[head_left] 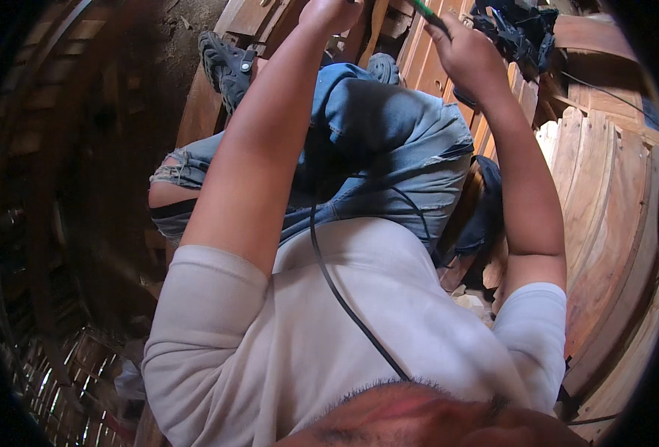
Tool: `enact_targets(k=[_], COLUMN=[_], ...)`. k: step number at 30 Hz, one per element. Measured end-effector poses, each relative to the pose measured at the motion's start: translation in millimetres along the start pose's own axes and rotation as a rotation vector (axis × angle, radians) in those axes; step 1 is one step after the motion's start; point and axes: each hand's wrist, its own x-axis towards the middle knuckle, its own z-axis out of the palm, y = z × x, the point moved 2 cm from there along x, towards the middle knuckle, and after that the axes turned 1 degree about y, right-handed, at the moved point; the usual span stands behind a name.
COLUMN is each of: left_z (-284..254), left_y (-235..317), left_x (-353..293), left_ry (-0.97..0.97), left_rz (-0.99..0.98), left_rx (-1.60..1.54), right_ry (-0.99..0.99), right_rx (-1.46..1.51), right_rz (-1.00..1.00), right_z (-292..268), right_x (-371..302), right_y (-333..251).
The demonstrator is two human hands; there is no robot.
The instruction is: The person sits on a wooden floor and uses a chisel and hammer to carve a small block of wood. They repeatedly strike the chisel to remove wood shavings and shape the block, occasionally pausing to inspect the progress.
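My left hand (333, 15) is at the top edge, partly cut off by it. Its fingers look curled closed, and what they hold, if anything, does not show. Higher on the right, my right hand (472, 61) is closed round a slim green stick-like tool (423, 10). The tool slants up to the left and runs out of the picture, so its kind is hidden. Reddish-brown wooden boards (416, 56) lie below and between the two hands. My legs, in torn blue jeans (389, 119), are folded beneath my arms.
Curved pale wooden slats (590, 186) stand at the right. A crumpled black plastic or cloth heap (516, 33) lies beyond my right hand. A dark clog (229, 71) is on my foot. A black cable (344, 305) runs down my shirt. Woven slats (76, 380) are at lower left.
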Motion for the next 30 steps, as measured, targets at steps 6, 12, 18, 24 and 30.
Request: enact_targets(k=[6, 12, 18, 24, 30], left_z=[-7.0, 0.0, 2.6, -21.1, 12.9], left_y=[1.7, -10.1, -11.4, 6.1, -25.4], left_x=[-5.4, -3.6, -0.6, -20.2, -1.8], left_ry=[-0.279, -0.092, -0.136, -0.097, 0.087], left_rz=[-0.029, -0.047, 0.110, 0.051, 0.181], left_rx=[0.016, -0.009, 0.122, -0.033, -0.044], right_ry=[0.110, 0.349, 0.274, 0.098, 0.162], right_rx=[0.099, 0.315, 0.212, 0.019, -0.094], right_rz=[0.062, 0.057, -0.112, -0.042, -0.158], right_z=[-2.4, -11.7, -0.2, 15.7, 27.7], right_x=[1.2, 4.0, 5.2, -3.4, -14.9], right_y=[-4.7, -13.7, 0.5, 9.7, 2.9])
